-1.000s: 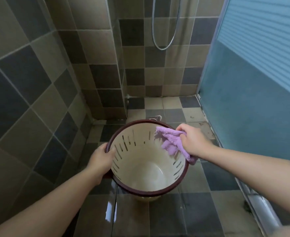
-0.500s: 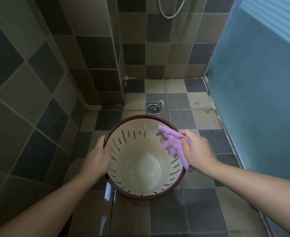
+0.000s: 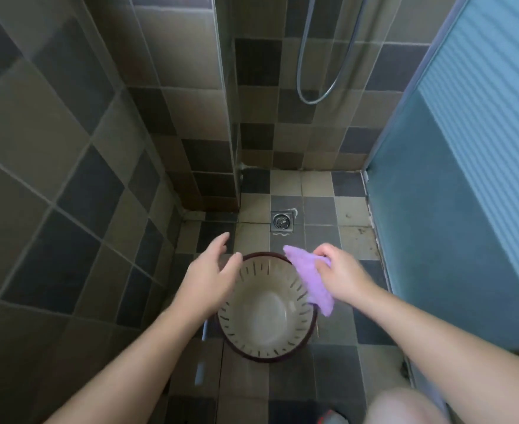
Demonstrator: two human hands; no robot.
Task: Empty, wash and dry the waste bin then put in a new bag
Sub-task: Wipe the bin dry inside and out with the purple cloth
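The round cream slotted plastic waste bin with a dark red rim (image 3: 266, 316) stands upright on the tiled floor. Over its left rim the left hand (image 3: 210, 278) spreads loose fingers, gripping nothing. At its right rim the right hand (image 3: 342, 275) pinches a lilac cloth (image 3: 308, 278). Beyond the bin lies a square metal floor drain (image 3: 281, 221).

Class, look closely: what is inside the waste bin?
The waste bin shows only its bare pale base and slotted walls. The purple cloth and left hand hide parts of its rim.

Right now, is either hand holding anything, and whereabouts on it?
The right hand pinches the purple cloth near its upper edge, over the slotted cream waste bin. The left hand is open and holds nothing.
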